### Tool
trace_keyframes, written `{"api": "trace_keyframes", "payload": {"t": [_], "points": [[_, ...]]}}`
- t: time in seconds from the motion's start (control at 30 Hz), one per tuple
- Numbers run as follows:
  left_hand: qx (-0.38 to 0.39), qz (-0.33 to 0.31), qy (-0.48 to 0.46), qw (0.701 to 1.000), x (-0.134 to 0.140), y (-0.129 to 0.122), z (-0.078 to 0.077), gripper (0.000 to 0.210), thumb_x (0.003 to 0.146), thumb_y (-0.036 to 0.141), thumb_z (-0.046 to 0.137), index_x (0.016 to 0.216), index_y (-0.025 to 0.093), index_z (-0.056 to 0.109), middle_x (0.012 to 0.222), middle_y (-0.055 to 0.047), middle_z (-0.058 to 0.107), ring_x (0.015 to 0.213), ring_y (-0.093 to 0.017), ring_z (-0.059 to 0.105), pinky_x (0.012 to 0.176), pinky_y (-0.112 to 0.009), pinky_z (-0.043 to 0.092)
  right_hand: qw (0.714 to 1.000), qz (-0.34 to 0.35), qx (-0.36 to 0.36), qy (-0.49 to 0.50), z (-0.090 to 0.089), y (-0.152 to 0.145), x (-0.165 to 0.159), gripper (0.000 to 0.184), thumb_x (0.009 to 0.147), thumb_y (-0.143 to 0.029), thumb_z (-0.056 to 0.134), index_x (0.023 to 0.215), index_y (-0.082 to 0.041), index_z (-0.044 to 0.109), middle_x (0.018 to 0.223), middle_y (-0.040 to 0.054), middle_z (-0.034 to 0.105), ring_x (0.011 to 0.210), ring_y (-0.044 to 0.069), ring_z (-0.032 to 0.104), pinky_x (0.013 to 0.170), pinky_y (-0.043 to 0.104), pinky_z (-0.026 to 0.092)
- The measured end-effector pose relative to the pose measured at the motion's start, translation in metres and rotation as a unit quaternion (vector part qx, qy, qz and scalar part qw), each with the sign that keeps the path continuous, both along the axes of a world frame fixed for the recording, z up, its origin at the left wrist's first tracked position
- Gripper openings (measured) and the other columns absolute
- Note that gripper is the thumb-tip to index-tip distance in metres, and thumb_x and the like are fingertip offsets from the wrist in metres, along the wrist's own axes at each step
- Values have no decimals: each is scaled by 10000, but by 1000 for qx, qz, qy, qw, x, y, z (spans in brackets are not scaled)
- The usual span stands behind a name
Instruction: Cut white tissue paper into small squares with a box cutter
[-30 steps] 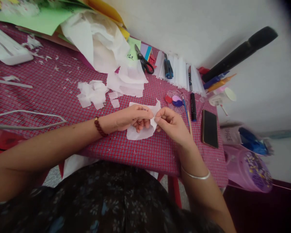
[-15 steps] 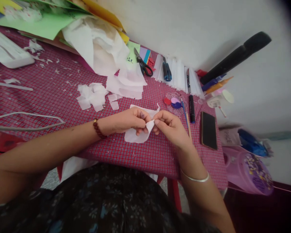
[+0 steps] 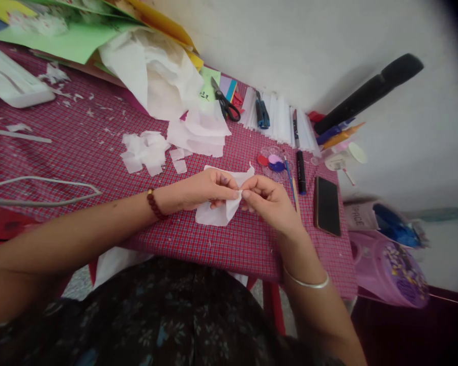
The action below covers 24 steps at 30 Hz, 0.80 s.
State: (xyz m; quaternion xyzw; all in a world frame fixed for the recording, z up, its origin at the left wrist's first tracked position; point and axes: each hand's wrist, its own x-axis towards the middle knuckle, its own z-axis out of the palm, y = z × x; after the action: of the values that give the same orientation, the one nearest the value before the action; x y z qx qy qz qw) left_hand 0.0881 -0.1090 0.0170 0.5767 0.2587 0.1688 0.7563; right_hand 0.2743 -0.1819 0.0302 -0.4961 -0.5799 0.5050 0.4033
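A sheet of thin white paper [image 3: 212,215], with curved edges and a twisted tip at its far right corner, is between my hands near the table's front edge. My left hand [image 3: 216,187] pinches its upper edge between thumb and finger. Right beside it, my right hand [image 3: 265,197] pinches the same edge, and the fingertips of both hands almost meet. The fingers hide part of the paper. Beyond my left hand lie small cut squares of white paper [image 3: 148,150] and a larger stack of white sheets [image 3: 200,133].
On the checked tablecloth [image 3: 213,254] are black scissors [image 3: 227,104], a paint palette [image 3: 272,160], a brush [image 3: 289,175], a black marker [image 3: 301,172] and a phone [image 3: 327,206]. White sticks [image 3: 280,119] line the wall side. A white cable [image 3: 41,189] curves at left.
My left thumb has slid right along the paper's edge, closer to my right fingertips. The paper between the hands now hangs flatter. Other things stay in place.
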Motion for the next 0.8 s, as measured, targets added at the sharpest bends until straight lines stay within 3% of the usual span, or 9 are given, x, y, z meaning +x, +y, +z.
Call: {"api": "trace_keyframes", "payload": {"t": [0.3,0.5,0.67,0.8], "points": [[-30,21,-21,999,-1,2,0,146,646,168,700,711,165,569,595,49,559,481,-51,488,483,-186,386,999,-26,5,-30,5,1,5,339,874,-530,696,792,-232,557,584,-62,563,496,74,456,469,240,332],[-56,98,-74,991,2,0,1,217,644,157,720,750,177,532,632,61,565,543,-55,517,534,-182,376,997,-65,24,-19,7,1,8,336,870,-522,703,785,-233,553,601,-46,624,472,68,487,453,240,344],[-18,117,-89,989,1,-1,1,197,707,214,755,780,164,578,696,49,584,602,-52,537,595,-189,408,999,-38,-7,-15,9,-1,6,400,857,-560,713,1096,-264,590,536,-93,582,434,89,503,413,240,323],[42,80,-82,992,3,-4,2,241,771,315,732,910,162,608,710,38,604,611,-74,553,606,-208,426,999,-17,-26,-29,5,-1,2,322,830,-526,752,875,-240,610,548,-75,591,441,76,503,415,225,336]]}}
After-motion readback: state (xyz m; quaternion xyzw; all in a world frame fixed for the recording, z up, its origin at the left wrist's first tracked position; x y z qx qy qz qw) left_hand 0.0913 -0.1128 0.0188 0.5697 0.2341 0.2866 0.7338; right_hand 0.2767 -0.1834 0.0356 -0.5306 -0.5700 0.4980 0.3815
